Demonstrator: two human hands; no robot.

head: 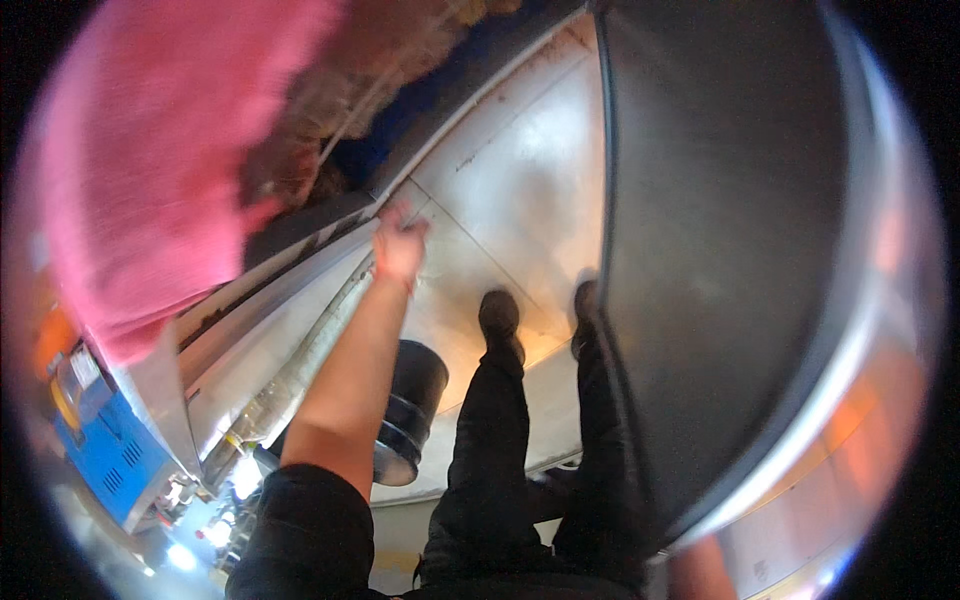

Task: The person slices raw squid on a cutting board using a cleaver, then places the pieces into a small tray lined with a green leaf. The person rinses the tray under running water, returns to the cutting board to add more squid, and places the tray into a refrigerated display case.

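My left hand [400,244], blurred, reaches out over the pale metal floor panel [525,165]. Its fingers look apart, and no held object shows. It is near the seam and the raised dark edge at the panel's left. Below it, partly behind my forearm, is a black cylindrical container [416,397]. A large dark smooth panel [727,262] fills the right side and overlaps my right leg. Skin that looks like part of my right arm shows at the bottom right below this panel; my right hand is out of view.
Pink cloth [172,172] hangs at the upper left, beside blurred brownish material [352,82]. At the lower left stands a blue box-shaped machine [112,450] with vents, near bright lights. My shoes [499,315] rest on the metal panel.
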